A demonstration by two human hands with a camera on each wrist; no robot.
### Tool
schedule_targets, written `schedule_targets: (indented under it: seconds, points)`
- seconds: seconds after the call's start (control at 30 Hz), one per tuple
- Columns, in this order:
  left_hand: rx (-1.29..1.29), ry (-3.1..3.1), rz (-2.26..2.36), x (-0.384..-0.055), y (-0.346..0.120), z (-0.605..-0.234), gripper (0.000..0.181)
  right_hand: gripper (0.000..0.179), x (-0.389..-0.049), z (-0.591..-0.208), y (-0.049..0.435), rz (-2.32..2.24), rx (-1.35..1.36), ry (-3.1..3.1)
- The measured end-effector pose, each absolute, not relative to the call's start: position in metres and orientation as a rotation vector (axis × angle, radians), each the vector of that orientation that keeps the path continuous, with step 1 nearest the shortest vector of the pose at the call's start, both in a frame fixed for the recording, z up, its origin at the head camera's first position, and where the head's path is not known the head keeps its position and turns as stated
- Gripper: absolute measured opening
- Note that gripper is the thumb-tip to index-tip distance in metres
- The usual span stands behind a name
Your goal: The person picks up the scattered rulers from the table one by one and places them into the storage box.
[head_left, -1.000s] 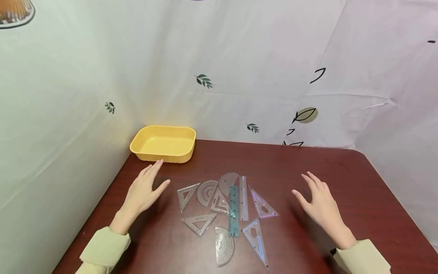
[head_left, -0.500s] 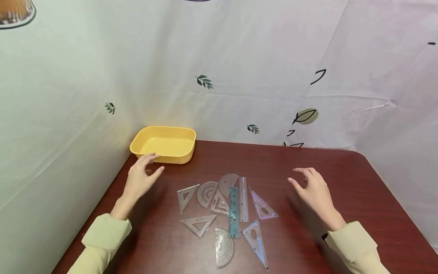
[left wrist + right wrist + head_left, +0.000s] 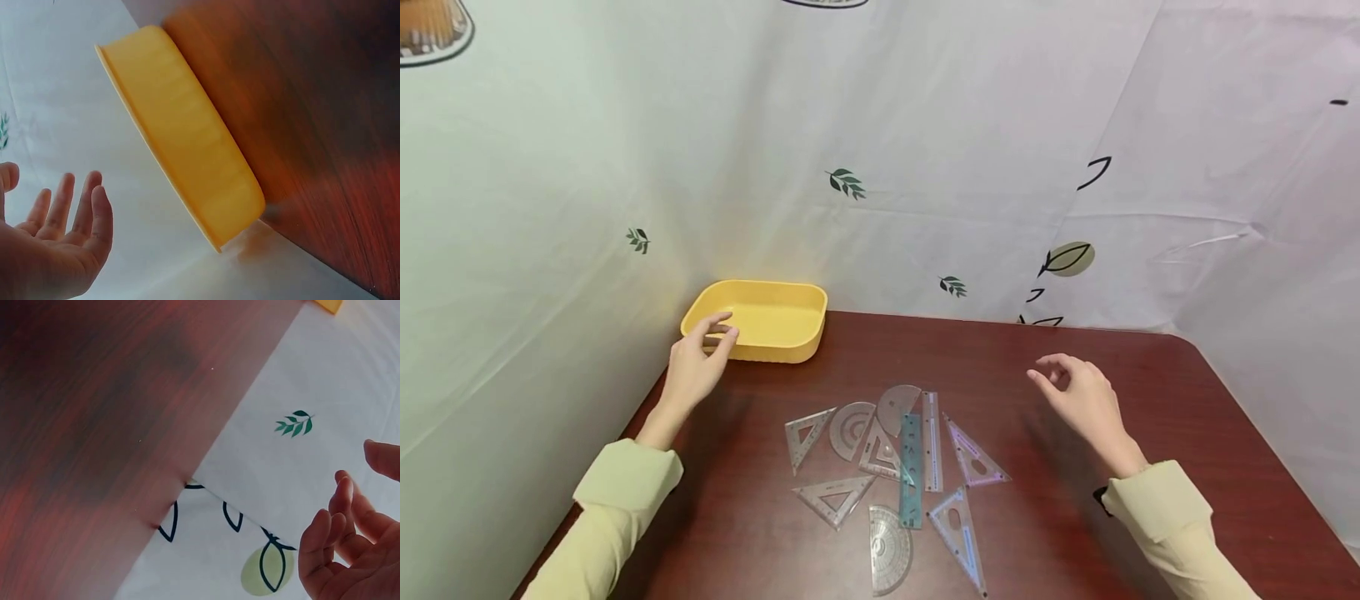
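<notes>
Yellow tray [image 3: 771,323] at eleven o'clock from the teal ruler [image 3: 911,479]
Left hand [image 3: 695,367], loosely curved and holding nothing, hovers at the tray's seven o'clock; right hand [image 3: 1084,402], thumb apart from fingers, likewise empty, at the ruler's two o'clock

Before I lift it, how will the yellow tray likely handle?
The tray looks thin-walled, so probably light for its size. Its smooth sides may slip a little. Being low and wide, it seems unlikely to tip if pushed.
</notes>
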State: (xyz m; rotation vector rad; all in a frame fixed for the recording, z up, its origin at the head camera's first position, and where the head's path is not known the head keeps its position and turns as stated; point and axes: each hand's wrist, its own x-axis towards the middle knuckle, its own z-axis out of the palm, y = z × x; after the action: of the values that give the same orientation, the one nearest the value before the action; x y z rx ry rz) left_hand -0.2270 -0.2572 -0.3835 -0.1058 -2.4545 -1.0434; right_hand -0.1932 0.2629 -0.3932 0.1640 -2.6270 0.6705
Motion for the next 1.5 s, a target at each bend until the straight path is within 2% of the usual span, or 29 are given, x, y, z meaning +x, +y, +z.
schedule_targets:
  seconds: [0.27, 0.5, 0.7, 0.9, 1.5]
  points:
    - [0.04, -2.46, -1.07, -0.252, -0.273, -0.377, 0.039, 0.021, -0.205, -0.394, 0.254, 0.758, 0.127, -2.657]
    - [0.18, -2.511, -1.084, -0.271, -0.289, -0.369, 0.054, 0.024, -0.216, -0.391, 0.245, 0.798, 0.098, -2.671]
    - [0.303, -2.548, -1.112, -0.287, -0.305, -0.375, 0.056, 0.022, -0.221, -0.392, 0.236, 0.824, 0.104, -2.694]
    - [0.431, -2.577, -1.135, -0.293, -0.317, -0.383, 0.055, 0.022, -0.221, -0.395, 0.231, 0.857, 0.117, -2.686]
    - [0.497, -2.719, -1.133, -0.305, -0.327, -0.398, 0.055, 0.018, -0.22, -0.401, 0.228, 0.938, 0.12, -2.675]
